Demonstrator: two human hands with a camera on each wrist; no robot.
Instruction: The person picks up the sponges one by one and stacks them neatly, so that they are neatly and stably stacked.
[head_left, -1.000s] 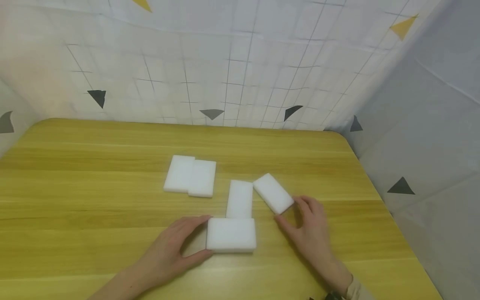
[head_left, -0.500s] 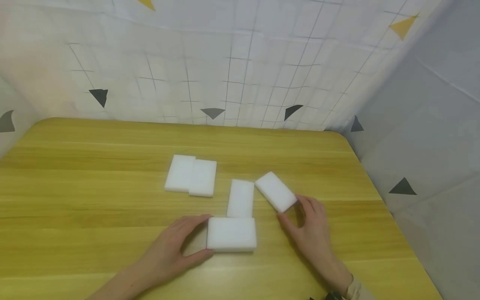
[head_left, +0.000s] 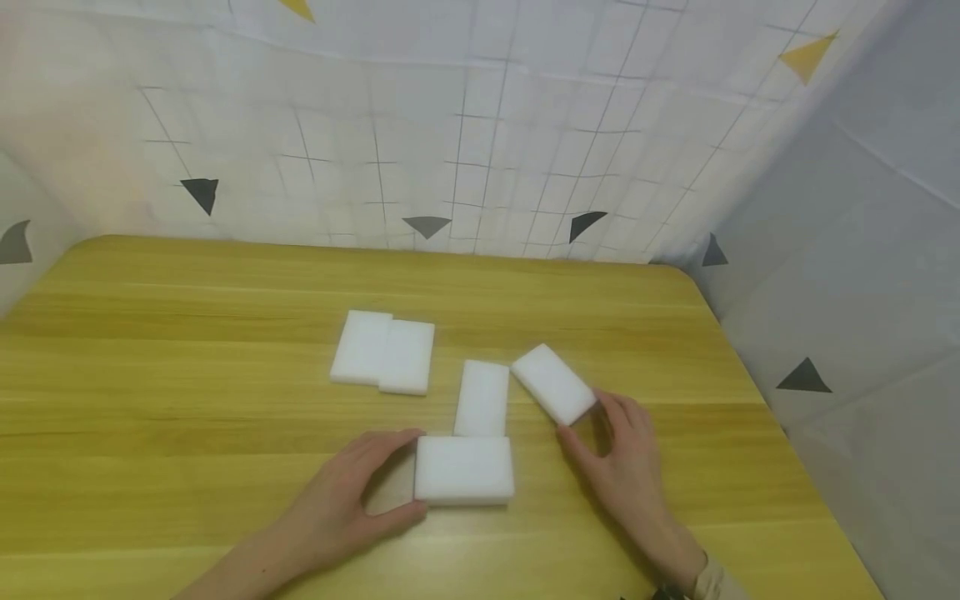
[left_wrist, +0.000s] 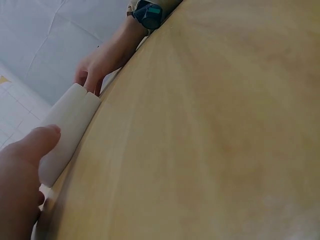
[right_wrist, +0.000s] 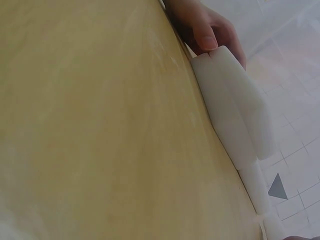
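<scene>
Near the front of the table, a stack of two white sponge blocks (head_left: 465, 469) lies crosswise. My left hand (head_left: 337, 500) grips its left end, the thumb at the near corner and the fingers at the far one. A seam between the two blocks shows on the stack (right_wrist: 225, 100) in the right wrist view. To the right, my right hand (head_left: 622, 467) pinches the near end of a slanted sponge block (head_left: 553, 383) between thumb and fingers. Another upright-lying sponge block (head_left: 482, 398) extends behind the stack, its near end hidden, its far right corner close to the slanted one.
Farther back and left, two sponge blocks (head_left: 407, 357) lie side by side, slightly offset. The wood-grain table (head_left: 187, 333) ends at a white curtain (head_left: 420, 125) with grid lines and triangles. A grey curtain (head_left: 862, 250) hangs along the right side.
The slanted sponge block and my right hand have shifted slightly to the right. My left hand stays on the stack. The head view has moved a little.
</scene>
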